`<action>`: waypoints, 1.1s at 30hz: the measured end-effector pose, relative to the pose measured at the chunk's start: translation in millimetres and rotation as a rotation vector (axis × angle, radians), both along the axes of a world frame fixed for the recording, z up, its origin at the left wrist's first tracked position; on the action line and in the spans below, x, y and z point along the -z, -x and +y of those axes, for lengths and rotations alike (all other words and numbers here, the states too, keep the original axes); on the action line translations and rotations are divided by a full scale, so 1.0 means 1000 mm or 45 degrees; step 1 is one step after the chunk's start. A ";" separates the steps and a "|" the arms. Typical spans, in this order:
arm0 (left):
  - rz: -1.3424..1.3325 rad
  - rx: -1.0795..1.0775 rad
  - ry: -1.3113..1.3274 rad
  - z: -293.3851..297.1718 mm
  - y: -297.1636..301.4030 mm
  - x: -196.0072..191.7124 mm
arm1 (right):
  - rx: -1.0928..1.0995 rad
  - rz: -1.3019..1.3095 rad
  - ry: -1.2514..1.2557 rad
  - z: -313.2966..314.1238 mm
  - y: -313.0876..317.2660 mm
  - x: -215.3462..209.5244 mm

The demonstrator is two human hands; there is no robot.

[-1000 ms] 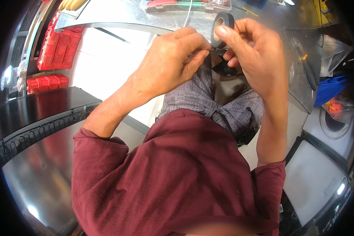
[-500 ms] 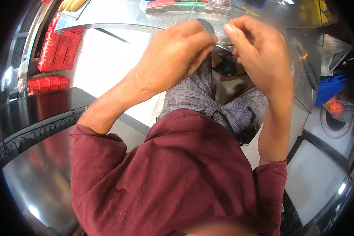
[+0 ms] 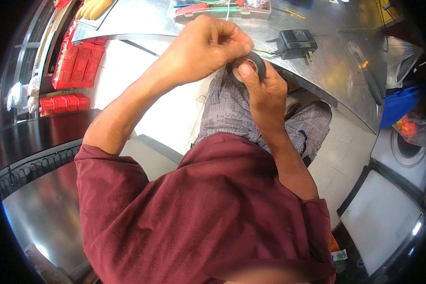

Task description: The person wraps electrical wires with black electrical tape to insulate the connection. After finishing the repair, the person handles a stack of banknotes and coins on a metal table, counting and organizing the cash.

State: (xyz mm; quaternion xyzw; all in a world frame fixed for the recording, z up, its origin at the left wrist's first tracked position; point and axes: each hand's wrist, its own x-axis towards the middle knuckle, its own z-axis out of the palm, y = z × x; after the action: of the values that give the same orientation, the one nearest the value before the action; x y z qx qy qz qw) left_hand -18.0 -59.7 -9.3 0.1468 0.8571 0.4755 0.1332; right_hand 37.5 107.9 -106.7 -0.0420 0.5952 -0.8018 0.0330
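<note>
My left hand (image 3: pixel 210 45) is closed in a pinch at the table's near edge, on the end of a thin yellow-green wire (image 3: pixel 264 51). That wire runs right to a black power adapter (image 3: pixel 296 43), which lies on the metal table with its plug prongs toward me. Just below the left fingertips, my right hand (image 3: pixel 268 87) grips a roll of black tape (image 3: pixel 256 61), its thumb over the pale core. Whether the tape's loose end touches the wire is hidden by the fingers.
A clear plastic case (image 3: pixel 222 13) with tools stands at the far side of the metal table (image 3: pixel 336 71). Long-handled pliers (image 3: pixel 367 71) lie to the right. Red crates (image 3: pixel 75 64) and bananas (image 3: pixel 92 8) are at the left. A blue bag (image 3: pixel 398 106) hangs beyond the right edge.
My right hand has left the wire, moved down and left, and now holds the tape roll, which was behind my left hand. The adapter, hidden before, has come into view.
</note>
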 end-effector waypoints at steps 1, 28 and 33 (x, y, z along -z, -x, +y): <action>-0.023 0.012 -0.012 -0.001 0.002 -0.001 | 0.006 -0.007 0.041 0.002 -0.001 -0.002; 0.324 0.085 0.284 0.000 -0.011 0.014 | -0.158 -0.082 -0.138 0.020 -0.003 -0.024; 0.486 0.116 0.297 0.001 -0.016 0.022 | -0.246 0.012 -0.372 0.025 0.004 -0.023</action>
State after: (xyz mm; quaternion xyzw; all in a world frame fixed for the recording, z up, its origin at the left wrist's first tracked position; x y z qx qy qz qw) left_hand -2.1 -59.0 -31.6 0.2563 0.9084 0.3302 0.0059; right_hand 33.9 133.0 -84.0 -0.0977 0.6989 -0.6995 0.1128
